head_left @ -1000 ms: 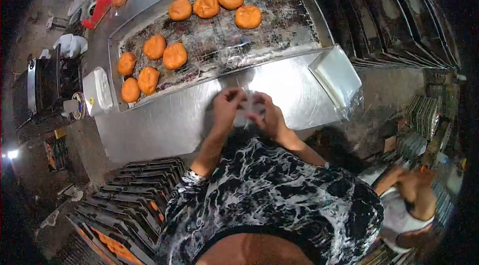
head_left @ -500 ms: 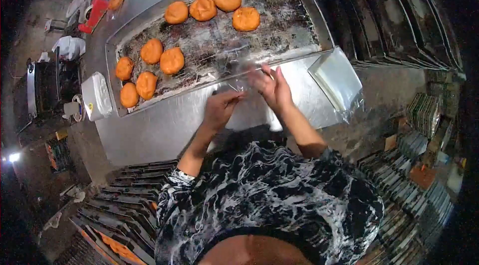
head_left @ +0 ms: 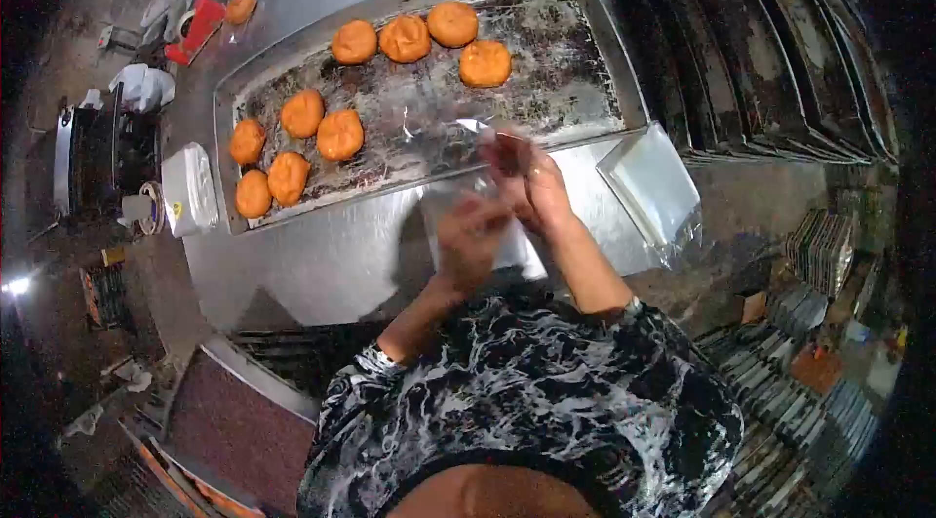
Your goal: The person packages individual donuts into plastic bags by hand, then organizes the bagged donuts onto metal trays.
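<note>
Several round orange-brown buns lie on a large worn metal tray (head_left: pixel 546 108); one bun (head_left: pixel 486 63) sits at its right part and another (head_left: pixel 340 135) left of centre. At the tray's front edge, my right hand (head_left: pixel 534 188) is closed on a clear plastic bag (head_left: pixel 468 125), which hangs over the tray and is blurred. Close beside it on the left, my left hand (head_left: pixel 473 233) is smeared by motion, and its fingers are hard to make out. A stack of clear plastic bags (head_left: pixel 651 184) rests to the right of my hands.
A white plastic packet (head_left: pixel 190 189) and a roll of tape (head_left: pixel 148 210) lie left of the tray. Farther back are a red tape dispenser (head_left: pixel 198 30) and a wrapped bun (head_left: pixel 241 7). Dark racks (head_left: pixel 751 40) stand at right. A brown-surfaced tray (head_left: pixel 239 430) is at lower left.
My left hand has moved right and down, nearer my right hand. The clear bag is now spread over the tray. The brown-surfaced tray has appeared at lower left, and the view has shifted slightly.
</note>
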`<action>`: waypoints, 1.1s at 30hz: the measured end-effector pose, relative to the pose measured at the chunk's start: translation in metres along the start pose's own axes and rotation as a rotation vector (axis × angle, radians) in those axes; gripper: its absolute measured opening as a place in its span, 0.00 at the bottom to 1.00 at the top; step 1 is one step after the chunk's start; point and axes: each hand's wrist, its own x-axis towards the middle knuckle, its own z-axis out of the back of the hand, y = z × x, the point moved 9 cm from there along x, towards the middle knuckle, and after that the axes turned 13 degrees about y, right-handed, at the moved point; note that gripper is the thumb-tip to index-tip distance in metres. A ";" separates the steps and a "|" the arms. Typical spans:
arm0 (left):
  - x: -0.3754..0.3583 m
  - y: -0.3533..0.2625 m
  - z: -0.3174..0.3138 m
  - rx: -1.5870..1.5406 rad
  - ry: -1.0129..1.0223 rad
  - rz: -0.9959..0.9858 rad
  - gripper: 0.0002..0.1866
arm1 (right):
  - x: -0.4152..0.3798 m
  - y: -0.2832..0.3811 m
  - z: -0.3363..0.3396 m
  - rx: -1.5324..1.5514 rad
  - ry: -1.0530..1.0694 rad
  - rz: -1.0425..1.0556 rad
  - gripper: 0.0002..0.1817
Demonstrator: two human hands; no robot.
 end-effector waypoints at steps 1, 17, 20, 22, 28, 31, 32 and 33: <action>0.006 -0.002 0.006 0.003 -0.012 -0.004 0.12 | 0.012 0.011 -0.020 -0.291 -0.352 0.228 0.21; -0.062 0.148 0.114 -1.420 -1.035 0.217 0.18 | 0.096 0.025 -0.001 -2.073 -0.095 0.015 0.26; -0.039 0.134 0.100 -1.349 -0.883 0.162 0.27 | 0.063 -0.037 -0.084 -2.070 0.468 0.311 0.24; -0.029 0.116 0.082 -1.338 -0.753 0.228 0.29 | 0.061 -0.041 -0.089 -2.246 0.324 0.353 0.22; -0.018 0.078 0.035 -1.382 -0.632 0.422 0.23 | 0.051 -0.040 -0.088 -2.111 0.166 0.283 0.23; -0.030 0.112 0.026 -1.424 -0.670 0.636 0.21 | 0.055 -0.050 -0.078 -2.020 0.144 0.305 0.28; -0.039 0.113 0.024 -1.404 -0.686 0.657 0.21 | 0.037 -0.042 -0.070 -1.921 -0.068 0.364 0.29; -0.033 0.103 0.016 -1.386 -0.506 0.543 0.19 | 0.019 -0.032 -0.061 -1.820 -0.278 0.417 0.30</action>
